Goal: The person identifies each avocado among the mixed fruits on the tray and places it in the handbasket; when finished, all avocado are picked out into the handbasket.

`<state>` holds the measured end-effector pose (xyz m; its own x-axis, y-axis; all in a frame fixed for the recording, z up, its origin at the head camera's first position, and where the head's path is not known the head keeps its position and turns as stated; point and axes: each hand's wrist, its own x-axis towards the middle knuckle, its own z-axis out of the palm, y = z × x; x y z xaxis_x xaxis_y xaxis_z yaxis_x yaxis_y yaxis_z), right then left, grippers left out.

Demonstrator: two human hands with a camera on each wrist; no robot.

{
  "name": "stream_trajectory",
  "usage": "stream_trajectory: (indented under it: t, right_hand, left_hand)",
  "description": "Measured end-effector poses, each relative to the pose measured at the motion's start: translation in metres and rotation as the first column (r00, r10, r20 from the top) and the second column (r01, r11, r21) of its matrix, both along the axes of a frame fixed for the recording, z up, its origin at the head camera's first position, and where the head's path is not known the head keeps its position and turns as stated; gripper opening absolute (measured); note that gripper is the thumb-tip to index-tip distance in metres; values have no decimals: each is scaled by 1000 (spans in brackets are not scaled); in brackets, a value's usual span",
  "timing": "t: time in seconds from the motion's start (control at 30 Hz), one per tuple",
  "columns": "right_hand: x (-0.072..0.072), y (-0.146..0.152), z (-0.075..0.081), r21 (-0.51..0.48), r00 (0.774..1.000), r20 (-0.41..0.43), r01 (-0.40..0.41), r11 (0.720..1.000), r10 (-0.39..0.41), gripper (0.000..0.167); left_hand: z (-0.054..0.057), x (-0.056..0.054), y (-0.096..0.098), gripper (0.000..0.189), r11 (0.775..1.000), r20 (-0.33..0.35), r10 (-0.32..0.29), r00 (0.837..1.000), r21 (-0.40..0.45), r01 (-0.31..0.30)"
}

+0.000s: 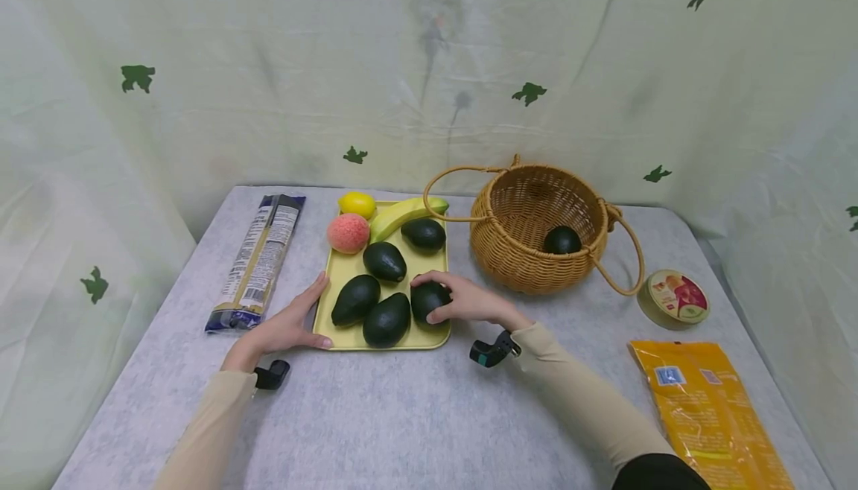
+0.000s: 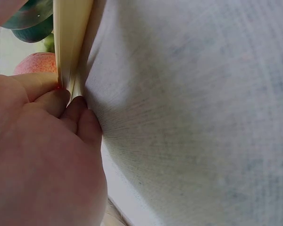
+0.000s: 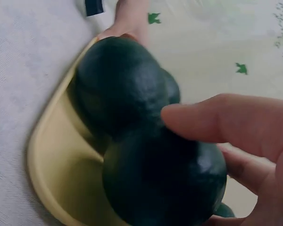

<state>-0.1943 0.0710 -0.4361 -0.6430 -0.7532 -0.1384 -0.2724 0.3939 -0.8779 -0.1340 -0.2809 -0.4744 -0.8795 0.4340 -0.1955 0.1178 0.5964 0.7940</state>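
Observation:
My right hand [image 1: 469, 298] grips a dark green avocado [image 3: 160, 179] at the right side of a yellow tray [image 1: 422, 339], thumb on one side and fingers on the other. Several more avocados [image 1: 386, 320] lie on the tray, one right beside the held one. Near the tray's front left corner, my left hand [image 1: 288, 324] rests spread, fingers along the left side and thumb by the front edge. The left wrist view has its fingertips right at the tray's rim [image 2: 70, 37]. A banana [image 1: 402, 216], a pink peach-like fruit [image 1: 348, 233] and a lemon [image 1: 357, 205] sit towards the back.
Right of the tray stands a wicker basket [image 1: 529, 274] with raised loop handles, one avocado [image 1: 562, 240] inside. A round tin [image 1: 673, 298] and an orange packet [image 1: 713, 408] lie farther right. On the left is a long blue-ended packet [image 1: 256, 263]. Curtains [image 1: 302, 88] surround the table [image 1: 375, 423].

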Motion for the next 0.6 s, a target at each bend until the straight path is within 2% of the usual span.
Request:
stream_trajectory:
  t: [0.2, 0.3, 0.47, 0.6]
  right_hand:
    - [-6, 13, 16, -108, 997, 71, 44, 993, -36, 57]
    - [-10, 19, 25, -189, 991, 130, 62, 980, -38, 57]
    - [-13, 30, 45, -309, 962, 269, 135, 942, -50, 59]
    - [-15, 40, 64, -381, 941, 331, 202, 902, -71, 60]
  left_hand:
    - [0, 0, 0, 115, 1000, -2, 1, 1000, -3, -2]
    - [0, 0, 0, 115, 1000, -1, 2, 1000, -4, -3]
    - [0, 0, 0, 114, 1000, 6, 4, 1000, -1, -4]
    - [1, 0, 1, 114, 1000, 7, 2, 1000, 5, -2]
